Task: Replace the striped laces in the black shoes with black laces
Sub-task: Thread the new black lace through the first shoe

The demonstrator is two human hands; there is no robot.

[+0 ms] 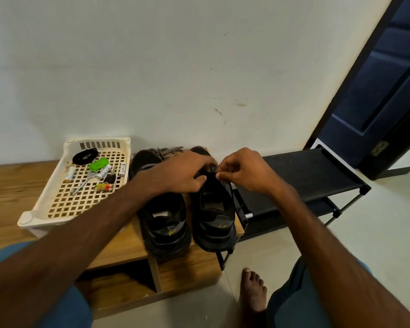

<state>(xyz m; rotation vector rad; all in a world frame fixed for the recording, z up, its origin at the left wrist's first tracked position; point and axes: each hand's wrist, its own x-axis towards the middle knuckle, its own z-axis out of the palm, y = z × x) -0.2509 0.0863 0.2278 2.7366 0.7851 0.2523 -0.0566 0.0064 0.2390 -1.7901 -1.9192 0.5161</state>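
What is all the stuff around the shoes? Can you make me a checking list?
Surface: wooden bench, carrying shoes and tray.
Job's things: left shoe and right shoe, both black; striped laces lie behind them; black lace at the right shoe's top.
Clutter: tray holding batteries, a green gadget, a black coil and small bits.
Hands: left hand grips the right shoe; right hand pinches the black lace.
Cables: nothing seen.
Surroundings: white wall, black rack, dark door, bare foot on the floor.
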